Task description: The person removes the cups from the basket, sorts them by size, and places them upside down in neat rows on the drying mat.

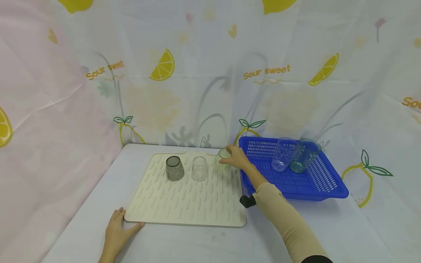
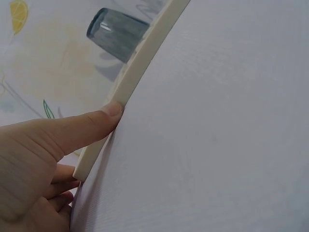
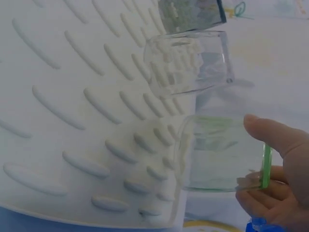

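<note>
My right hand [image 1: 237, 157] pinches a faintly green glass [image 3: 217, 154] near its thick green base. That glass is upside down, its mouth close over the back right of the cream drying mat [image 1: 184, 204]. Two more glasses stand upside down in a row to its left: a clear one [image 1: 200, 169] and a smoky grey one [image 1: 174, 168]. My left hand [image 1: 117, 232] lies at the mat's front left corner. Its thumb touches the front edge and the other fingers reach round the left side, partly hidden in the left wrist view.
Right of the mat sits a blue plastic basket [image 1: 292, 193], close beside my right forearm. A clear tumbler [image 1: 284, 155] and a green-tinted tumbler [image 1: 304, 156] lean inside it. The white table [image 1: 210, 244] backs onto a lemon-printed cloth [image 1: 204, 91].
</note>
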The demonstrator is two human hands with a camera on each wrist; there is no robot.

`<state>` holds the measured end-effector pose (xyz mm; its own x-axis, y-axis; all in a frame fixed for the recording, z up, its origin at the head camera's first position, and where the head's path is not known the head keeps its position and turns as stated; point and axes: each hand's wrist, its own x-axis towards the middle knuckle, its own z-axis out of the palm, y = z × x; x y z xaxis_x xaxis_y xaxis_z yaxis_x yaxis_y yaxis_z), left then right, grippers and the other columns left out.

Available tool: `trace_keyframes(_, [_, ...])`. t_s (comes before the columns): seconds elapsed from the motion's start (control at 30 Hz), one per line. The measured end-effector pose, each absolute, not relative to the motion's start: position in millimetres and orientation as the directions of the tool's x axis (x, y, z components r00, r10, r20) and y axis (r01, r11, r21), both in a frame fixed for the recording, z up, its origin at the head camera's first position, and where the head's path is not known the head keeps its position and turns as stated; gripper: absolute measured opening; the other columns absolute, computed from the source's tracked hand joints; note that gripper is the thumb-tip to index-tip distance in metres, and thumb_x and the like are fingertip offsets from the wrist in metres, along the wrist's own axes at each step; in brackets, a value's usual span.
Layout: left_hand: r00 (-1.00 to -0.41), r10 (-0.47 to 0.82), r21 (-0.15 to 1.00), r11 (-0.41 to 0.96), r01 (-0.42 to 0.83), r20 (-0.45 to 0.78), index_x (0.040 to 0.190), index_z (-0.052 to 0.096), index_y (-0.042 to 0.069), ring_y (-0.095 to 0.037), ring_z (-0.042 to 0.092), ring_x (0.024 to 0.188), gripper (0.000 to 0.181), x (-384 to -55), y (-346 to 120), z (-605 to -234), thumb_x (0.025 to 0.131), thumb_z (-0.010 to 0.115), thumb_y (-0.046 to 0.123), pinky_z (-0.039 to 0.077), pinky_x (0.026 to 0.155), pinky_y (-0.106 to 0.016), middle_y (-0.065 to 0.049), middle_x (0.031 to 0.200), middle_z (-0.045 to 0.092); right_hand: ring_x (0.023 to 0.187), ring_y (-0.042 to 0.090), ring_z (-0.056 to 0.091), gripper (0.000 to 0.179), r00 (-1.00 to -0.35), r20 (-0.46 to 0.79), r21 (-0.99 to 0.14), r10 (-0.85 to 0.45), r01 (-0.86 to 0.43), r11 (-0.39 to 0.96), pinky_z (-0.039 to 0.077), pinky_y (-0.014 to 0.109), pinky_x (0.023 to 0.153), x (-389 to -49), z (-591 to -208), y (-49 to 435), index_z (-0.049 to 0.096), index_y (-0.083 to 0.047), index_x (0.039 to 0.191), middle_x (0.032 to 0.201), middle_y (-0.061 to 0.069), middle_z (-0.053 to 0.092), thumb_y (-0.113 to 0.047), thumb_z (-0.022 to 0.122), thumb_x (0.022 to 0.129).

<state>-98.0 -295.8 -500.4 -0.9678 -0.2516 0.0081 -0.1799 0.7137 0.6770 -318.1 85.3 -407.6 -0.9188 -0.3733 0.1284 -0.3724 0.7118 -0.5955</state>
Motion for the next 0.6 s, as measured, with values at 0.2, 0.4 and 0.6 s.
trace_keyframes(0.2, [-0.968,-0.250,0.689,0.703,-0.176,0.009,0.127,0.034,-0.025,-0.056,0.012,0.133,0.089,-98,-296,-500,0.071,0.081,0.026,0.013,0.108,-0.067,-0.044,0.140,0.020,0.119,0.038,0.050,0.070,-0.913,0.082,-0.560,-0.400,-0.374,0.739,0.045,0.047,0.099,-322,-408,83,0.045,0.009,0.132,0.128,0.024,0.054,-0.028,0.074,0.081])
trace_keyframes(0.4, [-0.968,-0.249,0.698,0.697,-0.163,0.022,0.127,0.034,-0.024,-0.056,0.012,0.133,0.089,-98,-297,-501,0.072,0.081,0.027,0.013,0.107,-0.068,-0.044,0.140,0.021,0.119,0.038,0.050,0.070,-0.908,0.054,-0.536,-0.415,-0.377,0.755,0.044,0.047,0.100,-322,-408,79,0.045,0.011,0.131,0.128,0.025,0.053,-0.027,0.074,0.081])
trace_keyframes(0.6, [-0.967,-0.254,0.700,0.695,-0.163,0.028,0.127,0.034,-0.025,-0.057,0.013,0.133,0.089,-97,-296,-502,0.071,0.081,0.025,0.014,0.107,-0.067,-0.043,0.139,0.021,0.119,0.038,0.051,0.071,-0.906,0.000,-0.439,-0.423,-0.380,0.814,0.044,0.046,0.101,-323,-409,74,0.046,0.010,0.132,0.127,0.023,0.055,-0.029,0.075,0.080])
